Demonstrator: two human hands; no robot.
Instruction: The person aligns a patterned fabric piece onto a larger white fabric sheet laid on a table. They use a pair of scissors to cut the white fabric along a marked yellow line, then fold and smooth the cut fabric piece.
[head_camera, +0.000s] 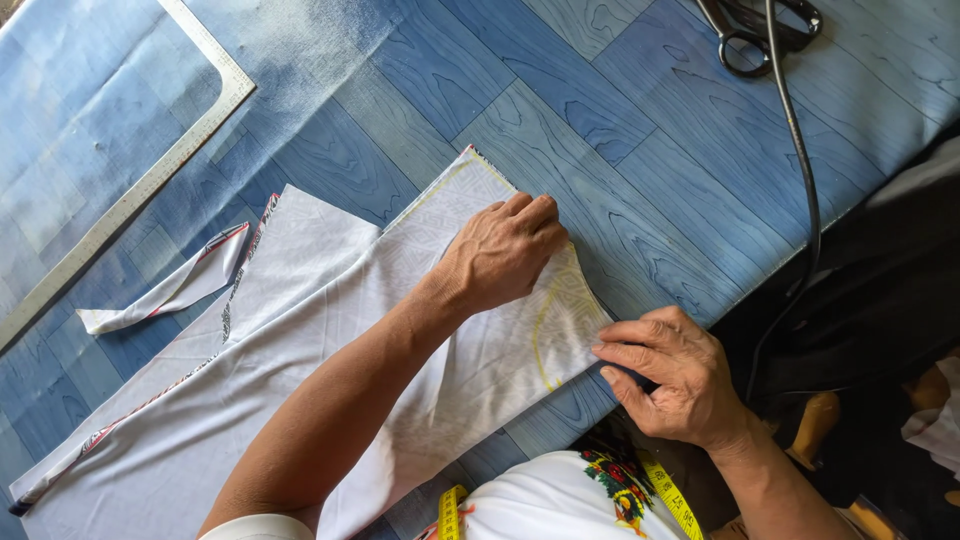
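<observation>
A long piece of white patterned cloth (300, 380) lies across a blue wood-grain tabletop (620, 150), with a yellow curved line drawn near its right end. My left hand (505, 250) presses down on the cloth near its upper right edge, fingers curled together. At the cloth's right corner my right hand (670, 375) pinches the edge, fingers on top and thumb beneath.
A narrow cloth strip (165, 295) lies at the left. A metal L-square ruler (150, 180) rests at the upper left. Black scissors (760, 30) and a black cable (805, 180) are at the upper right. A yellow tape measure (670, 495) hangs at my chest.
</observation>
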